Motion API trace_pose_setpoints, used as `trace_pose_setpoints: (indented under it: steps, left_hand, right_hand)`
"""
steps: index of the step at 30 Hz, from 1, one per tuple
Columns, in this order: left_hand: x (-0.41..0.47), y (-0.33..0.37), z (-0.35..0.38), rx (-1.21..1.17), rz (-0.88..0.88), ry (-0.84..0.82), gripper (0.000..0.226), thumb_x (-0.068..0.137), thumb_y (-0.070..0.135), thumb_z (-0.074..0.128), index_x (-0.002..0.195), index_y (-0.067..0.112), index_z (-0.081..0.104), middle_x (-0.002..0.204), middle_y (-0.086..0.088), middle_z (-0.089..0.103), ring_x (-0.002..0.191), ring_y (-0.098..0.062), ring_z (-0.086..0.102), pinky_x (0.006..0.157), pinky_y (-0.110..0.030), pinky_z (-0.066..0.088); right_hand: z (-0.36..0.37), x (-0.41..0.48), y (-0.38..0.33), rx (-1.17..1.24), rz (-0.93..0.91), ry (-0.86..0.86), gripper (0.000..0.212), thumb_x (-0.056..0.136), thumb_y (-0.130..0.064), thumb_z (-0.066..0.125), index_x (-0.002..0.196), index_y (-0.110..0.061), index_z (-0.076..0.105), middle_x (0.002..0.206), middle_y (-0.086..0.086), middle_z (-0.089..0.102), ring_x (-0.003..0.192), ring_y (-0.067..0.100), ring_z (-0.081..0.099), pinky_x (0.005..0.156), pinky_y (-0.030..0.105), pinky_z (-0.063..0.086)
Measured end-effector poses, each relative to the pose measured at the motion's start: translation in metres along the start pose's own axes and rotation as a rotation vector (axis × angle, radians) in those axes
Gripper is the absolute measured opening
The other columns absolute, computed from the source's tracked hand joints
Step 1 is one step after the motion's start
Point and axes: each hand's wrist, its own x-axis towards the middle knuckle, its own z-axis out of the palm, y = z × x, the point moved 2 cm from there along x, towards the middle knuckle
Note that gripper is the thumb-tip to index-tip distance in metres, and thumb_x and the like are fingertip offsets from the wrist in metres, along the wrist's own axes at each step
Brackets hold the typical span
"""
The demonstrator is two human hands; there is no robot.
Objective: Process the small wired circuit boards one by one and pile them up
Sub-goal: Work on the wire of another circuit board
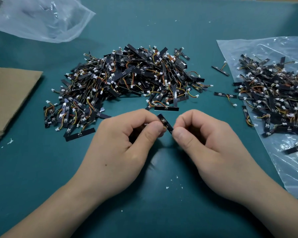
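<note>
Between my two hands is one small black circuit board (165,123) with short coloured wires. My left hand (124,146) pinches its left end between thumb and fingers. My right hand (208,148) pinches its right end the same way. Both hands hover low over the green mat, just in front of a big heap of the same wired boards (127,79). A second heap of boards (272,95) lies on a clear plastic bag (286,160) at the right.
The green mat (153,203) covers the table. A crumpled clear bag (41,19) lies at the back left and a piece of brown cardboard (9,97) at the left edge. Two loose boards (225,96) lie between the heaps. White crumbs dot the mat.
</note>
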Motion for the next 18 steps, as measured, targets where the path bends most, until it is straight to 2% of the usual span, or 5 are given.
trace_pose_setpoints:
  steps: [3,6,10,14,18]
  left_hand:
    - [0.000,0.001,0.000,-0.040,0.013,-0.004,0.017,0.097,0.027,0.060,0.085,0.026,0.073,0.079,0.008,0.071,0.075,-0.015,0.066,0.067,-0.023,0.049]
    - [0.000,0.002,0.001,-0.020,0.030,-0.015,0.016,0.096,0.025,0.062,0.085,0.025,0.074,0.081,0.010,0.071,0.081,-0.015,0.067,0.072,-0.024,0.050]
    - [0.001,0.002,0.002,-0.056,0.092,-0.114,0.016,0.096,0.019,0.065,0.098,0.021,0.080,0.087,0.002,0.072,0.085,-0.020,0.069,0.076,-0.032,0.052]
    - [-0.003,0.000,0.004,-0.021,0.168,-0.211,0.036,0.104,0.033,0.048,0.103,0.013,0.077,0.090,-0.003,0.070,0.087,-0.022,0.067,0.077,-0.038,0.051]
    - [-0.001,-0.009,0.003,-0.321,-0.061,-0.123,0.049,0.100,0.049,0.035,0.106,0.023,0.076,0.091,-0.002,0.074,0.081,-0.019,0.068,0.072,-0.026,0.049]
  right_hand:
    - [0.001,-0.002,-0.001,-0.058,-0.033,-0.054,0.027,0.099,-0.045,0.051,0.088,-0.026,0.067,0.071,-0.011,0.064,0.064,0.004,0.057,0.060,0.022,0.045]
    - [0.004,-0.003,-0.002,-0.138,-0.104,-0.046,0.033,0.104,-0.035,0.047,0.081,-0.027,0.069,0.079,-0.014,0.069,0.082,0.008,0.068,0.073,0.025,0.050]
    - [0.002,-0.005,0.002,-0.025,-0.106,0.066,0.038,0.104,-0.039,0.048,0.071,-0.025,0.061,0.067,-0.012,0.061,0.064,0.008,0.059,0.061,0.014,0.041]
    - [0.001,-0.005,0.000,0.057,-0.124,0.071,0.044,0.103,-0.043,0.042,0.066,-0.022,0.052,0.061,0.000,0.051,0.058,0.011,0.047,0.057,0.027,0.039]
    - [0.004,-0.008,-0.003,0.066,-0.152,-0.017,0.048,0.102,-0.039,0.039,0.064,-0.011,0.042,0.061,0.006,0.040,0.058,0.021,0.040,0.057,0.042,0.035]
